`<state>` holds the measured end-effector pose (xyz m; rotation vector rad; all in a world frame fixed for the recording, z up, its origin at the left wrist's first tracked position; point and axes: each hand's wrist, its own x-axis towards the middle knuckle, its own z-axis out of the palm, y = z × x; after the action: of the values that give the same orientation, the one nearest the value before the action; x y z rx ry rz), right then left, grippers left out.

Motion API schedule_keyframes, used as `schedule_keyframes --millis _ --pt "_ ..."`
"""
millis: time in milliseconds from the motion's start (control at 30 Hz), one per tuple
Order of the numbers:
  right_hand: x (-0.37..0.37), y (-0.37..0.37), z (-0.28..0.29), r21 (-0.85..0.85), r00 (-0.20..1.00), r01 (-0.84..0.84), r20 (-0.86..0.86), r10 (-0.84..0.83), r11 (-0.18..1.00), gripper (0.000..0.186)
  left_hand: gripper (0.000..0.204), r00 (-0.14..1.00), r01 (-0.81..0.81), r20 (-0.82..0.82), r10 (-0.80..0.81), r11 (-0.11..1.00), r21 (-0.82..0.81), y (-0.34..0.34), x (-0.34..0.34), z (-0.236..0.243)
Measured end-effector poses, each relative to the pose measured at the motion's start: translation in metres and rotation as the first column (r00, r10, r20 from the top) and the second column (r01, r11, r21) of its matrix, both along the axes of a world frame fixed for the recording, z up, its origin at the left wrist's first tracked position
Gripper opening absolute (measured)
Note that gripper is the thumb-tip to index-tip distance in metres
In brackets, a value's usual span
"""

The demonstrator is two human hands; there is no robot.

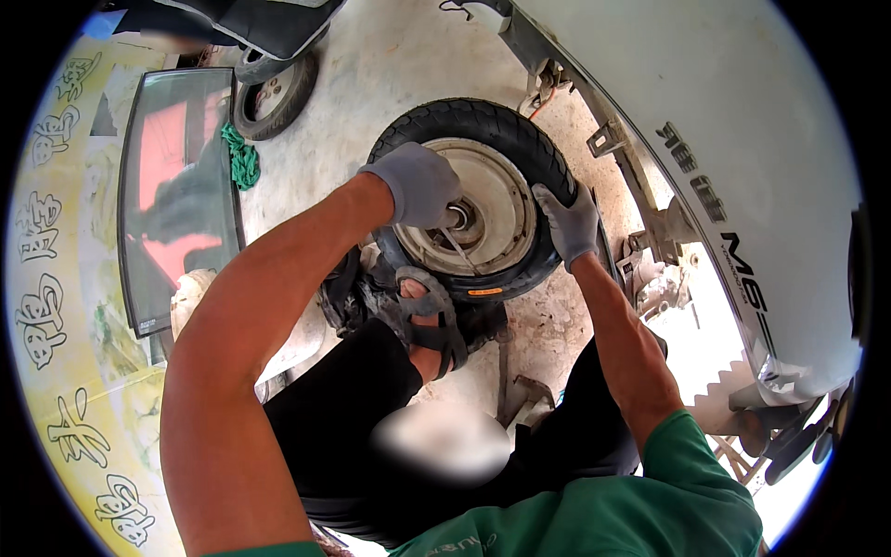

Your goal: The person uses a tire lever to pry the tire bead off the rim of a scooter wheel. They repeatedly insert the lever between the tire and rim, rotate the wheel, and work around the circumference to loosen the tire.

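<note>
A black tire (475,119) on a cream metal wheel (497,200) with a central hub (461,218) lies in front of me. My left hand (416,181), in a grey glove, is closed over the left part of the wheel near the hub; what it holds is hidden. A thin metal bar (457,249) extends from beside the hub toward the lower rim, below that hand. My right hand (571,223), also gloved, grips the tire's right side, thumb on the sidewall. My sandaled foot (429,320) is just below the tire.
A white vehicle body (752,139) with exposed metal brackets (664,223) runs along the right. At left are a dark glass pane (181,204), a green cloth (239,158), another tire (283,116) and a yellow printed sheet (88,371). A black padded item (260,19) is at top.
</note>
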<state>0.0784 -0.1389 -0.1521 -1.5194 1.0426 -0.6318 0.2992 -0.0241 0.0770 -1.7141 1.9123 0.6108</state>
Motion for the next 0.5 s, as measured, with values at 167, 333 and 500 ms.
schedule_keyframes --millis 167,333,500 --pt "0.000 0.002 -0.001 0.072 1.000 0.018 0.016 -0.019 0.997 0.043 0.044 0.999 0.011 0.037 -0.011 1.000 -0.003 0.003 -0.005 0.000" --pt "-0.002 0.004 0.016 0.062 0.997 0.013 -0.082 -0.008 0.998 0.051 0.041 0.999 -0.032 0.023 0.031 0.999 0.034 0.000 -0.007 0.003" --pt "-0.004 0.009 0.030 -0.010 0.990 -0.008 -0.144 0.007 1.000 0.058 0.033 1.000 -0.016 0.006 0.016 0.998 0.067 -0.001 -0.008 0.001"
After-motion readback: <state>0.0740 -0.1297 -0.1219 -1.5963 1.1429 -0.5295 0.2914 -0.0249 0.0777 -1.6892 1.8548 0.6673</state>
